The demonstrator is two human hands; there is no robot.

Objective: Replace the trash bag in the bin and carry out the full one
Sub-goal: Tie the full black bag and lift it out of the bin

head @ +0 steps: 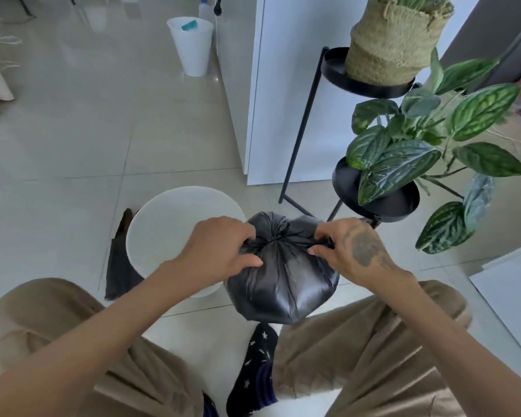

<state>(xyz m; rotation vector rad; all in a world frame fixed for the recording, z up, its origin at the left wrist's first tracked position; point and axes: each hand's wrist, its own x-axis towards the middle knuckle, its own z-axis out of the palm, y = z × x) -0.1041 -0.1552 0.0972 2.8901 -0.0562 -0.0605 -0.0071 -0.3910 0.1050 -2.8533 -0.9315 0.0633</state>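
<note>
A full black trash bag (pixel 283 284) sits on the tiled floor between my knees, its top gathered into a knot. My left hand (pixel 220 248) pinches the bag's twisted end on the left of the knot. My right hand (pixel 355 248) pinches the other end on the right. Just left of the bag stands the white bin (pixel 163 227), unlined inside. A flat dark bag (pixel 119 266) lies on the floor against the bin's left side.
A black metal plant stand (pixel 373 194) with a leafy plant (pixel 418 145) and a woven basket (pixel 394 40) stands to the right. A white cabinet (pixel 286 100) is behind it. A second white bin (pixel 191 46) stands further back.
</note>
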